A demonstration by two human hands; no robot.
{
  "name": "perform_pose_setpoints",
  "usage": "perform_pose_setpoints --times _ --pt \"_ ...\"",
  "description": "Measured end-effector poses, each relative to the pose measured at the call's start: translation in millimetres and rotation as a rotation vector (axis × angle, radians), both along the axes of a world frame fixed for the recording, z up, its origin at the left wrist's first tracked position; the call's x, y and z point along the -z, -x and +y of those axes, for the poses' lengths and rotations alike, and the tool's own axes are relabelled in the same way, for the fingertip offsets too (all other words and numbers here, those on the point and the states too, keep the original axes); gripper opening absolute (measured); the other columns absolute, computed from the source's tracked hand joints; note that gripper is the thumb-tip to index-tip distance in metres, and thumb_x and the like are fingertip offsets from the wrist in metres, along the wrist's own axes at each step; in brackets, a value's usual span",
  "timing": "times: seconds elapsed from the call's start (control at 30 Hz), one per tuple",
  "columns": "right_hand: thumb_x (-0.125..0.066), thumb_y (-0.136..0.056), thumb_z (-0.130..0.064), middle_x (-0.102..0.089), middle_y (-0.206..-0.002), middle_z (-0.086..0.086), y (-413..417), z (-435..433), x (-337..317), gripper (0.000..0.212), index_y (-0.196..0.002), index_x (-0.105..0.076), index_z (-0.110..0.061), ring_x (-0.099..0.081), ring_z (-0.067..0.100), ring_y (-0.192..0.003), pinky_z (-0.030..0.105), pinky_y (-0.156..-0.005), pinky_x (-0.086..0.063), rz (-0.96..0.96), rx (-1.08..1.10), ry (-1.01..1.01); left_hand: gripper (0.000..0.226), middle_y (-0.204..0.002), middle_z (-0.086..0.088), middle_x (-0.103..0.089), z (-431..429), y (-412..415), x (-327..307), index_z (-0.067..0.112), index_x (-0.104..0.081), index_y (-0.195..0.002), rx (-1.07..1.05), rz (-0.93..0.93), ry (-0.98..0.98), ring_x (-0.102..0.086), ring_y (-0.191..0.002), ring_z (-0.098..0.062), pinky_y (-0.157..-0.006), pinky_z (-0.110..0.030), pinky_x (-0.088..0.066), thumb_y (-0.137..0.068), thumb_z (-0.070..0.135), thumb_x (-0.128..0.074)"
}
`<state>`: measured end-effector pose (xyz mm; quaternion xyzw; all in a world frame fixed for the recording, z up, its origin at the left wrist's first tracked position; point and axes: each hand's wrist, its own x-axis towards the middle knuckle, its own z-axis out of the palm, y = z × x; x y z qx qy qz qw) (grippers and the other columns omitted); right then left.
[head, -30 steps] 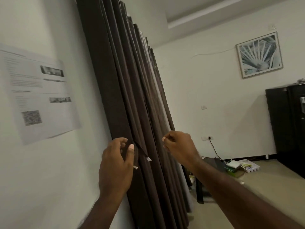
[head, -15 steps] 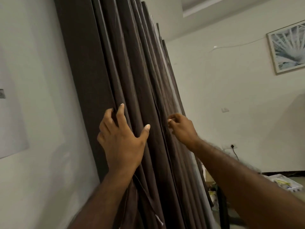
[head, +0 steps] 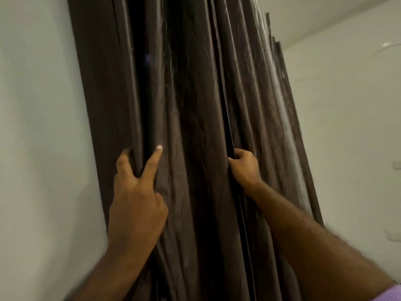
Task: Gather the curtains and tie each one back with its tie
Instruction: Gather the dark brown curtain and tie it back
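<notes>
From the head camera, a dark brown curtain (head: 195,127) hangs bunched in deep vertical folds against a pale wall (head: 39,127), filling the middle of the view; the left hand (head: 138,205) presses on the folds near the curtain's left edge, a ridge of cloth pinched between two raised fingers (head: 155,161); the right hand (head: 244,168) curls closed around a fold edge further right, knuckles outward; a lilac sleeve (head: 388,293) shows at the lower right corner; the picture is blurred, and no tie can be made out.
</notes>
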<state>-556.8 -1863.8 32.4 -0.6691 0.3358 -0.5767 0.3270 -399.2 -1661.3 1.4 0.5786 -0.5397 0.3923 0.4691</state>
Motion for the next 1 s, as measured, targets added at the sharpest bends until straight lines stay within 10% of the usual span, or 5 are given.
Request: perform_pose_setpoints --times 0.13,0.37,0.83,1.0 --pt "-0.051 -0.102 -0.026 -0.067 -0.113 0.006 -0.8 2.7 -13.7 0.021 -0.121 -0.056 -0.019 -0.068 0.013 -0.093 0.026 -0.07 -0.056 -0.105 -0.209 0.013 0.084 -0.155 -0.005 -0.021 -6.0 4.3 -12.3 0.03 -0.02 -0.148 -0.016 0.27 -0.025 -0.04 -0.135 -0.029 -0.099 -0.049 -0.048 -0.082 0.057 -0.066" --pt "-0.042 -0.104 -0.028 -0.069 -0.119 0.005 -10.5 25.8 -44.9 0.029 -0.123 -0.063 -0.017 -0.067 0.018 -0.103 0.043 -0.095 -0.055 -0.175 -0.137 0.12 0.017 -0.116 -0.014 -0.056 11.3 -9.5 -30.5 0.015 -0.054 -0.105 -0.217 0.272 -0.18 -0.062 -0.086 -0.032 -0.078 -0.045 -0.056 -0.088 0.01 -0.053" --pt "-0.043 -0.094 -0.041 -0.073 -0.097 0.01 -132.3 346.4 -59.1 0.036 -0.096 -0.068 -0.015 -0.068 0.03 -0.092 0.054 -0.087 -0.054 -0.416 -0.683 0.366 0.024 -0.114 -0.029 -0.066 217.2 -67.5 -61.5 0.009 -0.062 -0.111 -0.078 0.436 -0.035 -0.062 -0.105 -0.045 -0.085 -0.043 -0.044 -0.088 0.013 -0.067" --pt "-0.058 -0.089 -0.059 -0.075 -0.095 -0.01 -81.8 320.1 -36.9 0.041 -0.108 -0.067 -0.024 -0.071 0.002 -0.088 0.022 -0.074 -0.058 -0.452 -0.603 0.346 0.022 -0.101 -0.002 -0.069 230.5 -70.2 -49.3 0.023 -0.061 -0.109 -0.053 0.365 -0.124 -0.066 -0.086 -0.022 -0.08 -0.037 -0.055 -0.088 0.016 -0.06"
